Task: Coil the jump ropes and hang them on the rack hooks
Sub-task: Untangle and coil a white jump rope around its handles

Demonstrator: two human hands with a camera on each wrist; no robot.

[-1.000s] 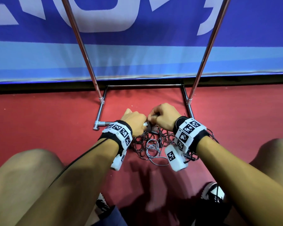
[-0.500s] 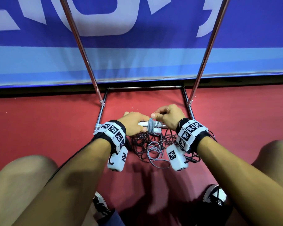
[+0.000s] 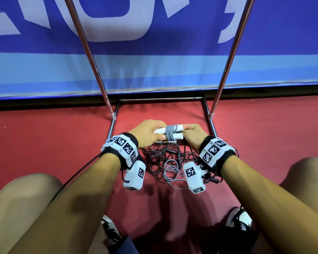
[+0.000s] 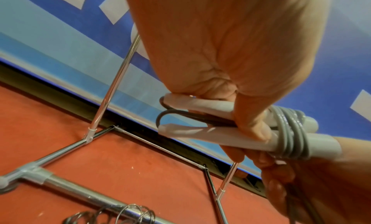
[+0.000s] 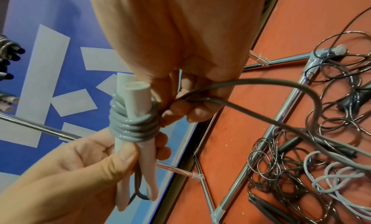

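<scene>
My left hand (image 3: 151,132) grips two white jump-rope handles (image 3: 174,132) held side by side above the red floor. Several turns of grey cord (image 3: 170,133) (image 5: 133,126) are wound around both handles (image 4: 220,140). My right hand (image 3: 193,134) pinches the free grey cord (image 5: 251,87) close to the wraps, and that cord trails down to the floor. Below the hands lies a tangled pile of dark thin ropes and grey cord (image 3: 170,164). The chrome rack (image 3: 92,57) rises just behind the hands; its hooks are out of view.
The rack's base frame (image 3: 162,99) lies on the red floor under and behind my hands, with a front bar (image 4: 96,199) near the pile. A blue banner wall (image 3: 154,61) stands close behind. My knees flank the pile, shoes (image 3: 239,219) below.
The hands rose from the pile and drew apart, showing the white handles. More grey cord has been wound round the handles.
</scene>
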